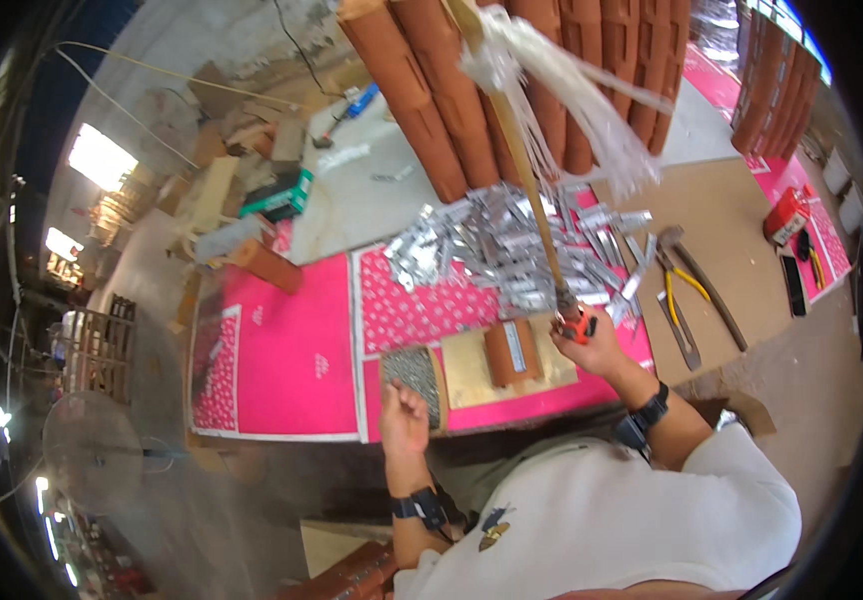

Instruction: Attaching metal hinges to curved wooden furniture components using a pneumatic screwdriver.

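My left hand (pixel 405 415) is at the near edge of a shallow tray of small grey metal pieces (pixel 412 378), its fingers curled together. Whatever they pinch, if anything, is too small to make out. In my right hand (pixel 597 345) is a red-and-black hand tool (pixel 576 326), at the lower end of a long wooden stick (pixel 530 180) that comes down from above. Just left of that hand, a short brown curved piece (pixel 513 352) with a silver strip on top lies on a pale wooden board (pixel 464 378).
A heap of silver metal strips (pixel 492 245) covers the table behind my hands. Long brown tubular pieces (pixel 437 100) stand beyond it. At right lie yellow-handled pincers (pixel 687 285), a hammer (pixel 707 290) and a red box (pixel 787 215). A green box (pixel 282 195) sits far left.
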A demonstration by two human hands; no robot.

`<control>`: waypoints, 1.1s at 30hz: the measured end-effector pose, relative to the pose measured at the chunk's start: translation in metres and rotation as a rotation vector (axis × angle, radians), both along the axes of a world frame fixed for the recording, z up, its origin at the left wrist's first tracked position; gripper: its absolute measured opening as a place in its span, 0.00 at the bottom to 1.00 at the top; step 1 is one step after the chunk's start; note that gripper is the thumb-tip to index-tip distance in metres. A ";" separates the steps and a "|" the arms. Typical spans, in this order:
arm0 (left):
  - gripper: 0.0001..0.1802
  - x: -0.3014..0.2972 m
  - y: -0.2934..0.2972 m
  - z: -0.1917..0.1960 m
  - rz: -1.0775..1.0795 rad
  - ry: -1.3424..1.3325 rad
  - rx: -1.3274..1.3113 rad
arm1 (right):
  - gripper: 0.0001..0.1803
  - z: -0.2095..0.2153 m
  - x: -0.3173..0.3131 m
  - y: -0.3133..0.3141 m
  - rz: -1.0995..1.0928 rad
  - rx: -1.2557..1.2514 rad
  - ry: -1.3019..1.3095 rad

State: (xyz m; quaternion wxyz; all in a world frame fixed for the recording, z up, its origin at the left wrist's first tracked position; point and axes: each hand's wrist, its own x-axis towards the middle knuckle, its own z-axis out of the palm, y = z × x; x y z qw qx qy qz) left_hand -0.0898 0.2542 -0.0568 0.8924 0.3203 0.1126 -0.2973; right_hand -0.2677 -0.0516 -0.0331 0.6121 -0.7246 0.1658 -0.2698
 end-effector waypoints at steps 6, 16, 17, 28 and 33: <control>0.10 -0.011 -0.011 0.014 -0.001 -0.099 0.098 | 0.10 0.010 -0.001 0.002 0.011 0.054 -0.020; 0.10 -0.033 -0.037 0.015 -0.113 -0.189 0.232 | 0.09 0.017 0.001 0.002 -0.004 0.049 0.029; 0.10 -0.035 -0.037 0.019 -0.127 -0.206 0.259 | 0.09 0.016 0.001 0.002 0.010 0.026 0.020; 0.13 -0.047 -0.050 0.024 -0.168 -0.302 0.393 | 0.09 0.014 0.000 0.000 0.033 0.073 -0.020; 0.10 -0.049 -0.055 0.023 -0.208 -0.350 0.486 | 0.11 0.012 0.001 0.001 0.038 0.053 -0.050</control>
